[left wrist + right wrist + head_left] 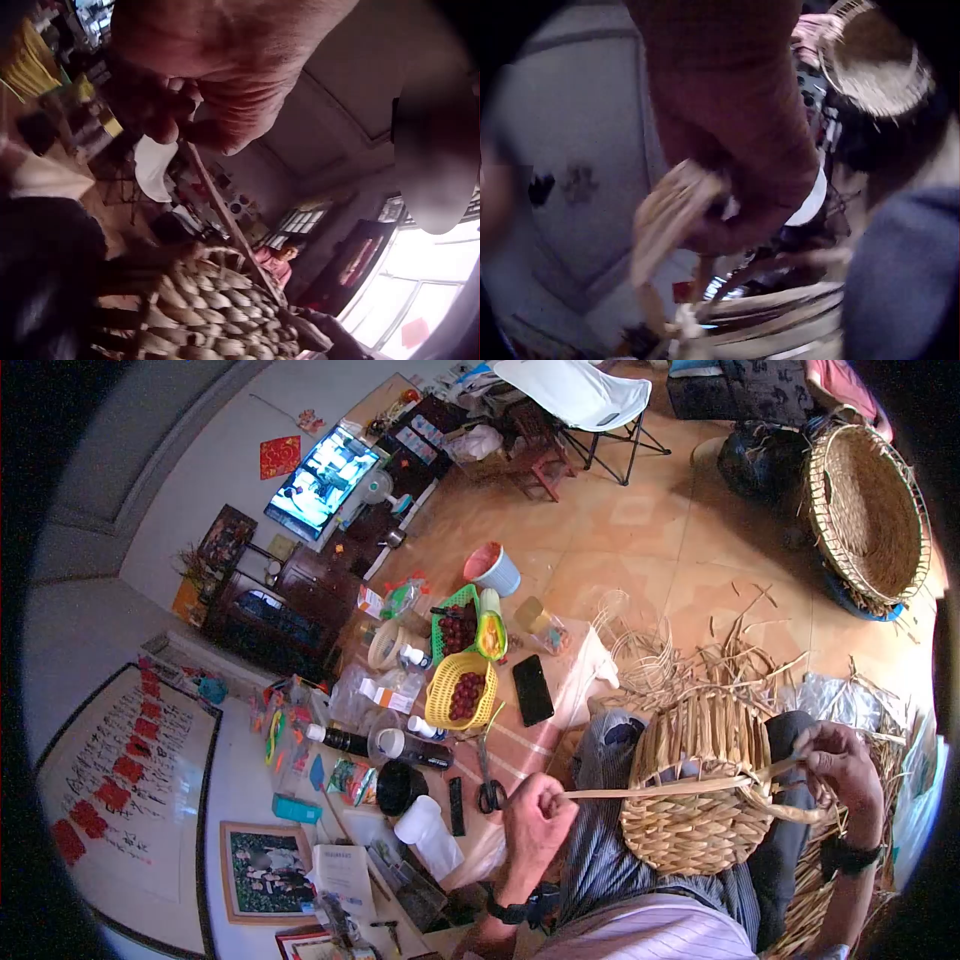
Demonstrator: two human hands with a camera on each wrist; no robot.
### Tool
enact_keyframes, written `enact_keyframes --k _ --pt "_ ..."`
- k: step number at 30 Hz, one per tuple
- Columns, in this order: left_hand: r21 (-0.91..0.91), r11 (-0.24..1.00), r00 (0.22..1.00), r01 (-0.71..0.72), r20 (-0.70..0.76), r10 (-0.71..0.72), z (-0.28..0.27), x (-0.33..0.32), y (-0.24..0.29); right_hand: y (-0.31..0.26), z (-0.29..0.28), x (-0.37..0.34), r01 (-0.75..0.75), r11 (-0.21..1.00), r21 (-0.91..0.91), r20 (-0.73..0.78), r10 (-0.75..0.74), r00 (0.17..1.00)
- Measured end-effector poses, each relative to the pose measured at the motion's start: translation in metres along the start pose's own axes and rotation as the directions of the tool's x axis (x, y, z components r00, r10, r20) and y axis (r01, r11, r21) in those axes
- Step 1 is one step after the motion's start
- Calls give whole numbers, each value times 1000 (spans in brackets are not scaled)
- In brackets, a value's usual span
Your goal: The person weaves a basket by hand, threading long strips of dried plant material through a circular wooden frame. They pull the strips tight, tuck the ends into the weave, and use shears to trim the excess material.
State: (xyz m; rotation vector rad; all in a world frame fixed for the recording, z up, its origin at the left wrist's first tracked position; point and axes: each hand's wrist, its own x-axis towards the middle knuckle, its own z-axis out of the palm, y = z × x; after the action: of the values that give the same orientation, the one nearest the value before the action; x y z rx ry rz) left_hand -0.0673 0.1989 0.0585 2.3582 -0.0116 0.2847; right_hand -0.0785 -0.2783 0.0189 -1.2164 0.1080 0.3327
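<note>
A half-woven basket (695,830) of dried plant strips lies across the person's lap, its loose upright strips (690,735) pointing away from the body. On its left, the left hand (540,822) grips the end of a long flat strip (650,793), pulled straight across the basket's side. The same strip (225,210) runs from the curled fingers down to the weave in the left wrist view. At the basket's right, the right hand (845,760) pinches another strip. Close up in the right wrist view, that folded strip (671,217) bends out from between thumb and fingers.
Loose dried strips (735,660) litter the floor ahead and to the right. A table on the left carries scissors (488,780), a phone (532,690), a yellow basket of fruit (460,695) and several bottles. A large round basket (870,520) stands at far right.
</note>
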Motion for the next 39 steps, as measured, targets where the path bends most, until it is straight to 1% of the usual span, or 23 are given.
enact_keyframes --k 2,5,6,7,9,10,12,13,14,15,17,18,19,21,23,25,26,29,30,33,34,36,39 --pt "24 994 994 103 -48 -101 -13 -8 -14 2 4 5 -60 983 175 -12 63 998" --pt "45 986 967 158 -208 -146 -37 -10 -59 33 8 13 11 948 318 63 -32 998" --pt "124 978 963 168 -233 -136 -52 -7 -59 45 6 14 25 921 389 122 -79 989" --pt "222 928 941 300 -229 -249 -60 -2 -65 56 7 14 87 892 444 47 -121 992" --pt "414 889 980 195 -111 -163 -63 4 -81 72 13 15 216 818 532 -109 -188 976" --pt "463 883 991 79 -130 -21 -61 9 -68 67 24 12 271 815 512 -180 -207 962" --pt "562 815 954 -143 -142 265 -42 24 -26 81 29 14 287 803 522 -260 -172 950" --pt "467 861 961 -201 -77 266 -29 27 -2 85 30 14 295 797 527 -299 -151 942" --pt "361 899 962 -250 -15 273 -13 27 19 79 41 10 258 811 525 -274 -125 953" --pt "207 876 900 -435 59 432 6 26 32 84 41 9 267 826 496 -279 -139 950" --pt "-145 890 859 -432 233 455 50 10 71 102 40 6 285 852 439 -287 -168 943" --pt "-144 863 801 -484 326 503 74 3 82 97 54 6 368 852 371 -368 -229 901" --pt "-80 783 729 -617 317 607 104 -4 83 95 61 4 395 840 373 -361 -260 895" --pt "-43 766 700 -642 375 608 118 -1 102 94 65 -2 447 811 378 -352 -320 879" --pt "0 738 682 -675 382 623 136 -2 105 99 64 -2 468 775 424 -419 -290 860" --pt "-14 746 673 -666 418 610 137 -1 107 97 67 -2 496 738 457 -459 -282 842" --pt "-9 746 669 -666 434 603 139 -2 104 114 54 8 554 749 365 -472 -364 803" --pt "32 728 652 -685 475 592 138 -3 104 123 43 20 517 851 91 -358 -456 815" --pt "49 719 644 -694 489 589 137 -3 105 112 58 21 524 849 65 -427 -451 784" --pt "-132 816 697 -563 453 555 154 -14 84 118 57 27 508 862 0 -432 -458 777" --pt "-187 832 717 -522 432 547 153 -17 82 112 70 29 518 856 2 -499 -447 742" --pt "-277 846 765 -455 364 531 139 -22 75 112 70 32 446 895 -4 -473 -394 788" --pt "-214 939 755 -268 559 343 108 -25 70 114 70 36 419 907 32 -365 -380 850"
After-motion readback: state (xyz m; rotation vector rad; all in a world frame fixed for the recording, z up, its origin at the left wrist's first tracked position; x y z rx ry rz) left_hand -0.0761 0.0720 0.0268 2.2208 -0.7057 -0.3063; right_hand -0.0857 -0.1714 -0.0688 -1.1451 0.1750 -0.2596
